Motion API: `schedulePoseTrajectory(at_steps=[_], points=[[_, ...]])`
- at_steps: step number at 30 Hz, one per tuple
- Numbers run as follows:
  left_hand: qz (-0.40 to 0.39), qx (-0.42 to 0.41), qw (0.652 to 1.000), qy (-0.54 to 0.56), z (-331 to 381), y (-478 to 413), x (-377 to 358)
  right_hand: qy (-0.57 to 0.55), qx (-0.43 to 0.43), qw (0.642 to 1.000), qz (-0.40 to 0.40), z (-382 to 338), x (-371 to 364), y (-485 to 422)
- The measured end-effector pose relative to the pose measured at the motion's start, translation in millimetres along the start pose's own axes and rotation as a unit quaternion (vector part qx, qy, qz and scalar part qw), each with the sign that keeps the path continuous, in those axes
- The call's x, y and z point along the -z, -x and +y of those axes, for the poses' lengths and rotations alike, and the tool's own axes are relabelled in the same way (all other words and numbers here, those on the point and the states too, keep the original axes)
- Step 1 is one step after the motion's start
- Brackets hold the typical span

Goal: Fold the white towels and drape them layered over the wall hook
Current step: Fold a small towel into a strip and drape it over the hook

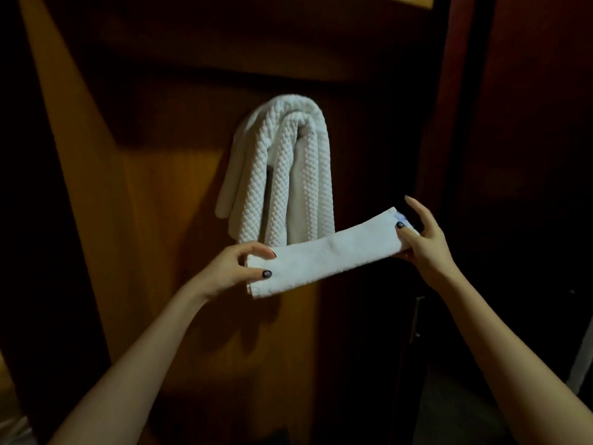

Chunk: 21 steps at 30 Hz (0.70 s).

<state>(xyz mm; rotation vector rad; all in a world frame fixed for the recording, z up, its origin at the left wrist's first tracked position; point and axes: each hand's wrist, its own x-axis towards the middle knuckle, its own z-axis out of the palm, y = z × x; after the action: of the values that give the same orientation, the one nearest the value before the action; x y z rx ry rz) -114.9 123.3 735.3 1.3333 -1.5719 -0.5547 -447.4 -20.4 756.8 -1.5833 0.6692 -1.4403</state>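
A white textured towel (pixel 282 175) hangs draped in layers over the wall hook (pixel 303 131), which is almost fully hidden under it, on a wooden panel. Below it I hold a smaller smooth white towel (pixel 330 256), folded into a long narrow strip, stretched flat and tilted up to the right. My left hand (pixel 234 268) pinches its left end between thumb and fingers. My right hand (pixel 423 236) grips its right end, thumb on top and other fingers spread upward. The strip overlaps the bottom of the hanging towel in view.
The wooden panel (pixel 144 220) is lit orange at the left and falls into deep shadow at the right. A dark door or cabinet edge (pixel 449 123) runs vertically at the right, with a metal handle (pixel 415 319) lower down. A pale ledge (pixel 407 0) shows at the top.
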Motion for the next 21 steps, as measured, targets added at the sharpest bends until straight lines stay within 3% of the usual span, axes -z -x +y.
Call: schedulePoseTrajectory(at_steps=[9, 17, 21], points=[[0.163, -0.110, 0.978, 0.073, 78.5, -59.8, 75.6, -0.094, 0.044, 0.990, -0.094, -79.8, -30.6, -78.7], [0.230, -0.195, 0.948, 0.102, 140.8, -125.0, 119.6, -0.181, 0.086, 0.964, -0.177, -132.3, -59.5, -179.1], [0.245, -0.188, 0.937, 0.163, 149.8, -160.3, 143.3, -0.185, 0.080, 0.953, -0.224, -145.4, -76.2, -237.2]])
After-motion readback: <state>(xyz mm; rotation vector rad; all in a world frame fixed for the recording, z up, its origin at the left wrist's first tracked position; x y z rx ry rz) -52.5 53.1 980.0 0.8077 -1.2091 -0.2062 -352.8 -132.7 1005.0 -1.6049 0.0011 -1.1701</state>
